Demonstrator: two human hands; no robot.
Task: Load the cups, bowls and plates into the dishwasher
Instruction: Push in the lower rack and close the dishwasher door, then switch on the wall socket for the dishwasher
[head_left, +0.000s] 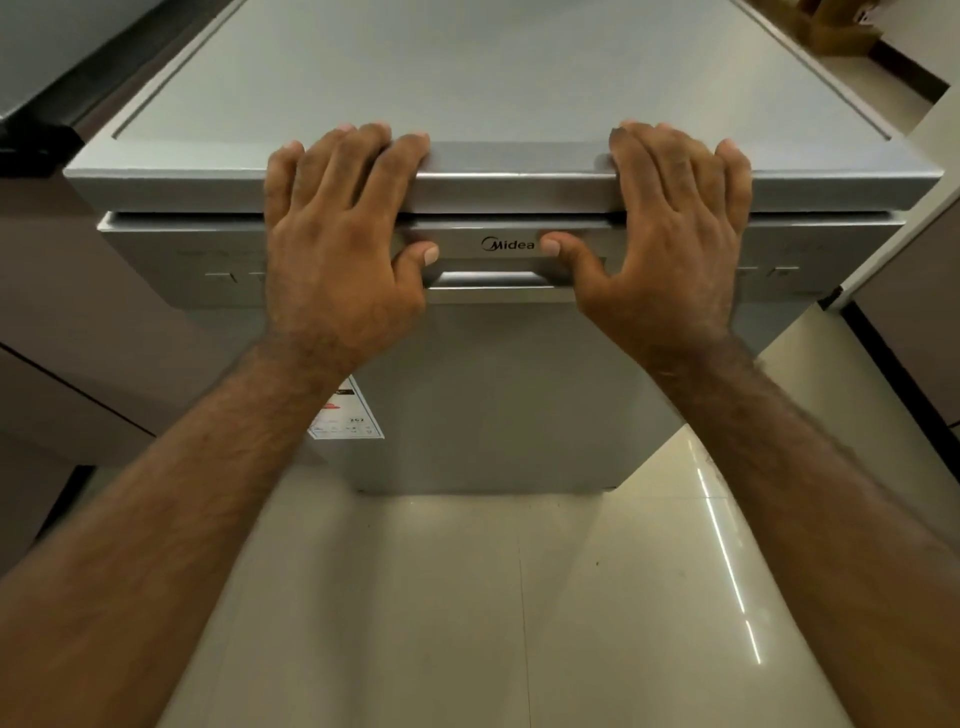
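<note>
my left hand (337, 234) and right hand (670, 234) lie flat, grasping nothing, fingers draped over the top front edge of the closed silver box-shaped metal dishwasher (493, 389). its handle recess (491, 280) runs crosswise just below my thumbs, equally near both.

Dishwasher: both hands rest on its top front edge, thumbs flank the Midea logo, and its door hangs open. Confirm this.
Wrong: the head view shows the dishwasher door shut. The left hand and right hand do rest there, thumbs flanking the Midea logo.
</note>
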